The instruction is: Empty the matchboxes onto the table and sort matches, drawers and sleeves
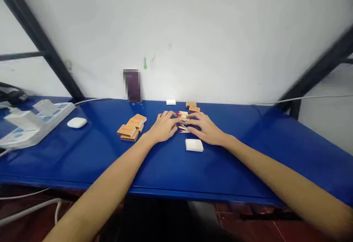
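Note:
A loose pile of matches (183,115) with red heads and pale sticks lies on the blue table, between my two hands. My left hand (164,127) rests at the left of the pile, fingers stretched and apart, tips at the red heads. From the right, my right hand (205,128) reaches over the sticks with spread fingers, its tips touching them. Just in front of the pile lies a white matchbox tray (194,145); whether anything is inside it I cannot tell. Behind the pile are orange matchbox sleeves (194,109).
Several orange matchboxes (131,128) are stacked left of my left arm. A small white block (171,102) lies near the wall, beside a pixelated dark panel (132,85). Farther left are a white rounded case (77,123) and a power strip (38,124) with plugs.

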Action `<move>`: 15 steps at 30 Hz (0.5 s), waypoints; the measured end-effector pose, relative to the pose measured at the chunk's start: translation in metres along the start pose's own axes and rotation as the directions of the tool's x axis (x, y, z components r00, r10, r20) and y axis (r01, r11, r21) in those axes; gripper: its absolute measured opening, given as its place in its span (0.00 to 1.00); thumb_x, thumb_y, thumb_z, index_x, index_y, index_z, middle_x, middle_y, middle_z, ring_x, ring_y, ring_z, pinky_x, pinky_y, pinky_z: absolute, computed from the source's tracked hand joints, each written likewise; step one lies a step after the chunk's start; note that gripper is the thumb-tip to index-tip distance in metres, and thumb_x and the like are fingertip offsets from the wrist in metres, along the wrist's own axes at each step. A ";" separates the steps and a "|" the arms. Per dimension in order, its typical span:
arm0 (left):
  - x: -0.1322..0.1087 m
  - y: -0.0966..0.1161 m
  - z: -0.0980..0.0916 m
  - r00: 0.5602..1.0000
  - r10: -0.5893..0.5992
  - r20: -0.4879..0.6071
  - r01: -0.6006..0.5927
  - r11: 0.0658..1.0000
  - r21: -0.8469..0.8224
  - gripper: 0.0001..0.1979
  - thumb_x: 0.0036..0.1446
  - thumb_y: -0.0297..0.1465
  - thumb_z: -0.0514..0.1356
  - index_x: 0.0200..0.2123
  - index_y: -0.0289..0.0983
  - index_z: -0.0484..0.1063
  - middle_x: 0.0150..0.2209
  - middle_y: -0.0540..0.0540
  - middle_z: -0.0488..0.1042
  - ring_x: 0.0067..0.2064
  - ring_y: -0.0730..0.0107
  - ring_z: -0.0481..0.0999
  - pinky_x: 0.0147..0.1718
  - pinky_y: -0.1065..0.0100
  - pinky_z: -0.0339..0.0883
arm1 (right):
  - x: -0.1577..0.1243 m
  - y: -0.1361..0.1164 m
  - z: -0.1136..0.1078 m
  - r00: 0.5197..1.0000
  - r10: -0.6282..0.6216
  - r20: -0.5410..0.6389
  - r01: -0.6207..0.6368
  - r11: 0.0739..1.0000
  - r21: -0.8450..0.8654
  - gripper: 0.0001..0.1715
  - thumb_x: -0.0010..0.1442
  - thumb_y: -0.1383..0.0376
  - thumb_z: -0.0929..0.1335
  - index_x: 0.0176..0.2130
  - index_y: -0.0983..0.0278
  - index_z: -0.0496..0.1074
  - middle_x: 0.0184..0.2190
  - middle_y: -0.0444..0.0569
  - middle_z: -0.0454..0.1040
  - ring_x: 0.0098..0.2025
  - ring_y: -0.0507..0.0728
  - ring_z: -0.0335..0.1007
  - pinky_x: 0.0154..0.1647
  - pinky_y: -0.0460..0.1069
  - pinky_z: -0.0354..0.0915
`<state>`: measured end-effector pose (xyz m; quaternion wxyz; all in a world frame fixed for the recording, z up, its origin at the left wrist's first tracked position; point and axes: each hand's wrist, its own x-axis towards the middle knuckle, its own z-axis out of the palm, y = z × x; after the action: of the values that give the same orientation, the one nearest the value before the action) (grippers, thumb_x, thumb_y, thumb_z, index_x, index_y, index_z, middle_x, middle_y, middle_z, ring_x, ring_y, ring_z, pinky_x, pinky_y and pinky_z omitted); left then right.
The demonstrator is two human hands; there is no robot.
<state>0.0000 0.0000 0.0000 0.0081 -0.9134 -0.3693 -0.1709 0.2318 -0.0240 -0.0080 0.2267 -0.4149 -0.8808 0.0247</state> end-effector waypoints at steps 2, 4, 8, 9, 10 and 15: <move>0.000 0.002 -0.001 1.000 -0.004 0.006 0.004 1.000 0.000 0.17 0.64 0.29 0.51 0.52 0.43 0.73 0.54 0.41 0.67 0.56 0.52 0.64 0.51 0.48 0.61 | 0.000 0.000 0.000 1.000 0.012 0.005 -0.012 1.000 0.000 0.22 0.68 0.56 0.60 0.54 0.57 0.75 0.57 0.56 0.68 0.60 0.67 0.60 0.58 0.65 0.57; -0.001 0.003 -0.002 1.000 -0.004 0.008 0.004 1.000 0.001 0.17 0.64 0.29 0.51 0.53 0.43 0.73 0.54 0.41 0.67 0.56 0.53 0.63 0.51 0.49 0.60 | 0.001 0.000 0.000 1.000 0.025 0.014 -0.025 1.000 -0.004 0.22 0.68 0.56 0.60 0.55 0.56 0.74 0.58 0.55 0.68 0.60 0.67 0.59 0.57 0.65 0.57; -0.001 0.004 -0.002 1.000 0.004 0.001 -0.004 1.000 0.000 0.18 0.65 0.29 0.50 0.53 0.44 0.73 0.54 0.41 0.67 0.56 0.54 0.64 0.51 0.50 0.60 | 0.001 0.000 0.000 0.997 0.062 0.046 -0.061 0.998 -0.028 0.23 0.69 0.55 0.59 0.58 0.54 0.72 0.60 0.54 0.66 0.62 0.67 0.57 0.57 0.65 0.58; -0.001 0.003 -0.002 1.000 0.008 -0.004 -0.008 1.000 0.001 0.18 0.65 0.29 0.50 0.52 0.44 0.73 0.53 0.41 0.67 0.56 0.54 0.64 0.51 0.51 0.60 | 0.001 0.000 0.001 0.996 0.075 0.052 -0.073 0.997 -0.038 0.24 0.69 0.54 0.59 0.58 0.54 0.71 0.60 0.54 0.65 0.62 0.67 0.56 0.57 0.65 0.58; -0.001 0.003 -0.002 1.000 0.012 -0.009 -0.012 1.000 0.002 0.17 0.65 0.29 0.50 0.52 0.43 0.73 0.53 0.41 0.67 0.55 0.54 0.64 0.51 0.51 0.60 | 0.001 0.000 0.001 0.995 0.088 0.055 -0.085 0.995 -0.047 0.24 0.69 0.54 0.58 0.59 0.54 0.70 0.60 0.54 0.65 0.62 0.68 0.56 0.56 0.65 0.58; -0.001 0.001 0.000 0.999 0.030 -0.022 -0.029 1.000 0.005 0.16 0.64 0.29 0.50 0.51 0.42 0.74 0.52 0.42 0.68 0.55 0.55 0.64 0.50 0.53 0.60 | 0.001 -0.001 0.001 0.991 0.115 0.066 -0.111 0.992 -0.066 0.26 0.70 0.53 0.58 0.61 0.55 0.68 0.61 0.55 0.64 0.61 0.68 0.56 0.56 0.66 0.58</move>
<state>0.0004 -0.0018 -0.0004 0.0169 -0.9168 -0.3561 -0.1799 0.2305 -0.0236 -0.0081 0.1810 -0.4700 -0.8636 0.0245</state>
